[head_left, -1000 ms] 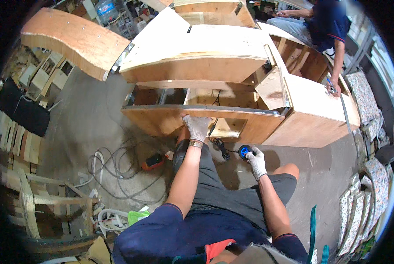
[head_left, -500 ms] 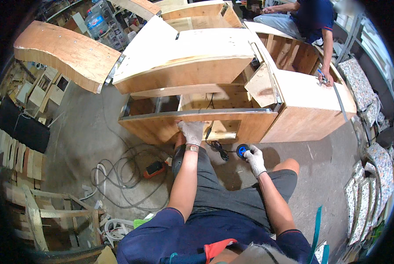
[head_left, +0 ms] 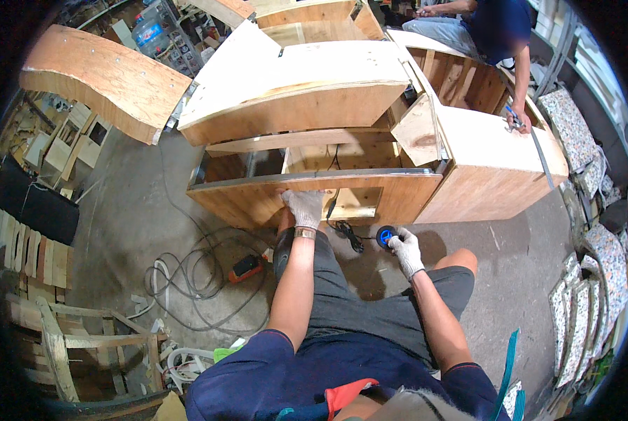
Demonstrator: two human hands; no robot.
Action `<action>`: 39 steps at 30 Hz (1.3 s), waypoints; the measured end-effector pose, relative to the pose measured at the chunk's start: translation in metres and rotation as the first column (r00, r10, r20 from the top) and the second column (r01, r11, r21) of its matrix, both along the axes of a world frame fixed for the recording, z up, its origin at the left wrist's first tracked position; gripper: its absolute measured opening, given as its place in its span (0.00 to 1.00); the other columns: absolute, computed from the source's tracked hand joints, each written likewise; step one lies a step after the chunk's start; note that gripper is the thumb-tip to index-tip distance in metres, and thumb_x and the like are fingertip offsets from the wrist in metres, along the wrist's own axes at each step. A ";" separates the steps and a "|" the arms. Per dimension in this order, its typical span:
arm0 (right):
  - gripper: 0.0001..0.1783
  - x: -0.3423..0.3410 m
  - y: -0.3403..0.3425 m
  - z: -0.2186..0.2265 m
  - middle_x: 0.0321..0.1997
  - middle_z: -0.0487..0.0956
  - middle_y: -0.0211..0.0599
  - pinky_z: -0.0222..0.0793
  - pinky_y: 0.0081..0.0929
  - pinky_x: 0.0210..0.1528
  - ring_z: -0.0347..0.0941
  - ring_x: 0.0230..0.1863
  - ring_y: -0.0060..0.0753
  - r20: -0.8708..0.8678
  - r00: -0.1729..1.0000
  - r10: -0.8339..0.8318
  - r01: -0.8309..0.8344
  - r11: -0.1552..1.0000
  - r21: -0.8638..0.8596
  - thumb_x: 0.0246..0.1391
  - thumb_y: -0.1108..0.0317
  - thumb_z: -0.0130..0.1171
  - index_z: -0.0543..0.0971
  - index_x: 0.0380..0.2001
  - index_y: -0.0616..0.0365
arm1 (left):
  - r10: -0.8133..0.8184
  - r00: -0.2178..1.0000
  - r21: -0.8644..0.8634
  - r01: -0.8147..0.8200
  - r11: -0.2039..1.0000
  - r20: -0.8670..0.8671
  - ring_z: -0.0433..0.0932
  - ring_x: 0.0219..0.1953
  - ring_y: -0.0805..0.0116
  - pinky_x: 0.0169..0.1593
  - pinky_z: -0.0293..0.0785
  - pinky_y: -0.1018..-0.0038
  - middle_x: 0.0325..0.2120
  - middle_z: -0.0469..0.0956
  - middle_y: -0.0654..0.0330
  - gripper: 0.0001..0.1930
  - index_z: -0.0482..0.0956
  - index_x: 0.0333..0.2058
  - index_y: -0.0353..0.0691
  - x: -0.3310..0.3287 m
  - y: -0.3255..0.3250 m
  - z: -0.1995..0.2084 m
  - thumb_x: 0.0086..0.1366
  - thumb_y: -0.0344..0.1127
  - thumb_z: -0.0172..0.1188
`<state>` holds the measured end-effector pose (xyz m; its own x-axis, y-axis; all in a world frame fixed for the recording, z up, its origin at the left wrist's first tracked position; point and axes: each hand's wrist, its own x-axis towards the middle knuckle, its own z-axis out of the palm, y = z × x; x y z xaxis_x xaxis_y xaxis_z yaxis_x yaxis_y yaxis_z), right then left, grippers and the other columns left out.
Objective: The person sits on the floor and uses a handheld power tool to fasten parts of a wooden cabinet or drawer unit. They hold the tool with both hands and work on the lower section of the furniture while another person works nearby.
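Observation:
My left hand [head_left: 304, 205], in a white work glove, rests flat against the front panel of a plywood furniture frame [head_left: 258, 196], just under its metal top rail. Lower and to the right, my gloved right hand [head_left: 403, 245] grips a blue power tool [head_left: 385, 235] close to the floor. A black cord [head_left: 342, 226] runs from the tool up into the rectangular opening in the frame's front panel. I am crouched with my knees in dark shorts below both hands.
Another person [head_left: 496, 31] in a dark shirt works at the far right end of the frame. Grey cables and an orange plug box [head_left: 244, 266] lie on the concrete floor at left. Wooden chair frames [head_left: 61, 344] stand lower left, patterned cushions [head_left: 595, 295] at right.
The view has drifted slightly, so the frame sits a little higher and larger in the picture. Both hands keep their places on the panel and the tool.

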<state>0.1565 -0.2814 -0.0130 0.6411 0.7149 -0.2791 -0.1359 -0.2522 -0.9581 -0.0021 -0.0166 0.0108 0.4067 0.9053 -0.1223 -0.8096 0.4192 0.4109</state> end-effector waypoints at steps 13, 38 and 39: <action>0.10 -0.007 0.003 -0.004 0.27 0.79 0.28 0.65 0.18 0.24 0.69 0.22 0.17 -0.019 0.998 -0.054 0.056 0.994 0.093 0.49 0.74 0.56 0.80 0.36 0.60 | -0.001 0.998 0.025 0.002 1.000 -0.057 0.56 0.68 0.59 0.68 0.48 0.49 0.67 0.57 0.60 0.47 0.55 0.69 0.54 0.000 0.003 -0.007 0.62 0.80 0.31; 0.12 -0.010 0.004 0.002 0.28 0.79 0.29 0.65 0.19 0.24 0.69 0.22 0.18 -0.069 0.996 -0.064 0.069 0.995 0.070 0.48 0.75 0.57 0.80 0.38 0.61 | 0.018 0.997 0.015 -0.016 1.000 -0.074 0.54 0.69 0.56 0.69 0.45 0.47 0.69 0.55 0.57 0.49 0.52 0.71 0.52 0.002 -0.002 0.004 0.62 0.81 0.29; 0.11 -0.009 0.003 0.003 0.28 0.79 0.29 0.65 0.19 0.24 0.69 0.22 0.18 -0.069 0.995 -0.065 0.070 0.995 0.070 0.48 0.75 0.57 0.80 0.37 0.61 | 0.018 0.997 0.013 -0.017 1.000 -0.079 0.55 0.69 0.56 0.69 0.45 0.47 0.69 0.55 0.57 0.49 0.52 0.71 0.52 0.002 -0.002 0.004 0.62 0.81 0.29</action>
